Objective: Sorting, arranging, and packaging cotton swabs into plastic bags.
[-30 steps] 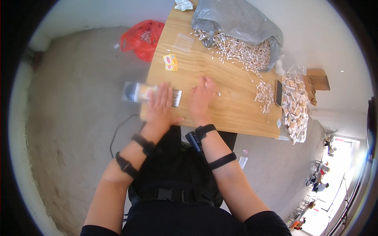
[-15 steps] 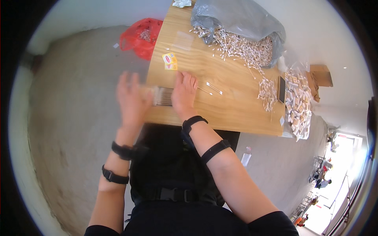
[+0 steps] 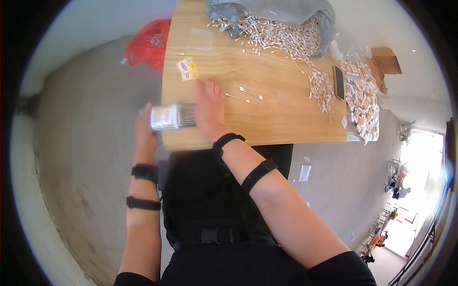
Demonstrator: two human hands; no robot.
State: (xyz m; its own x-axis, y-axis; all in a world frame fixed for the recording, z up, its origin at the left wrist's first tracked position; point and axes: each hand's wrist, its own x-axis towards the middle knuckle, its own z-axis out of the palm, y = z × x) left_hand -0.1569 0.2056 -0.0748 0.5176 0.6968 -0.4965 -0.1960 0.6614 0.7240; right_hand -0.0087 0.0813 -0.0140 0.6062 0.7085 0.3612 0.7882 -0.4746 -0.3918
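Note:
A row of cotton swabs (image 3: 187, 115) lies across the table's left edge, its left part inside a clear plastic bag (image 3: 164, 117) with a yellow label. My left hand (image 3: 145, 127) grips the bag's left end, just beyond the table edge; motion blurs the fingers. At the other end, my right hand (image 3: 210, 106) rests on the tabletop with its fingers bent and its palm side against the swabs. Several loose swabs (image 3: 250, 93) lie to the right of that hand. Yellow printed labels (image 3: 187, 69) sit just beyond it.
A grey plastic bag (image 3: 286, 10) spills a large heap of swabs (image 3: 279, 35) at the far side. On the right are a smaller swab pile (image 3: 322, 90), a dark phone (image 3: 338, 82) and many packed bundles (image 3: 360, 90). A red bag (image 3: 151, 45) hangs beyond the table's left edge.
My left hand has moved down and closed on the bag's left end. The bag now shows clearly around the swabs. The whole view has shifted, and my right hand stays against the swabs.

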